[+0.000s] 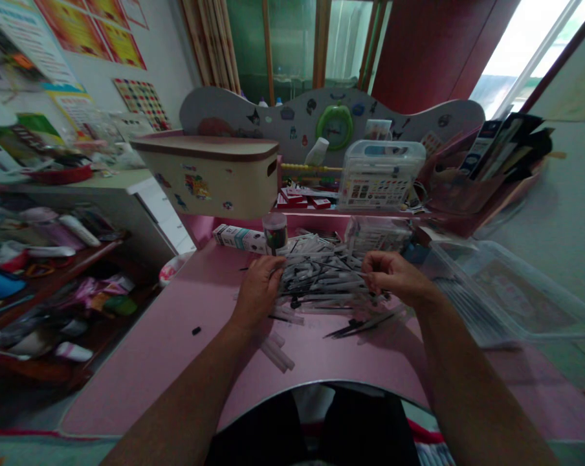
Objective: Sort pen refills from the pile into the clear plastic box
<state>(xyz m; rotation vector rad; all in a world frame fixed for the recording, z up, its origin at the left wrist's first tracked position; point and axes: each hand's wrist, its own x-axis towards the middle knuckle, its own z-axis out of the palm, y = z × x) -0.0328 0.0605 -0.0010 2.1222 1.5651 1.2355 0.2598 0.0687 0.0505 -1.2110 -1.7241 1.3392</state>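
Note:
A heap of translucent pen barrels and thin dark pen parts lies on the pink desk. At the heap's left edge is my left hand, its fingers loosely bent and a little apart from the thumb, touching the nearest pieces. My right hand is closed in a pinch over the right side of the heap, on what looks like a thin pen part; its far end is lost among the others. Several dark slim pieces lie in front of the heap. Clear tubes rest near my left wrist.
Behind the heap stand a clear round cup, a white printed box and a clear plastic case. A transparent bin sits at the right. A small black cap lies left. A lidded cream box overhangs the back left.

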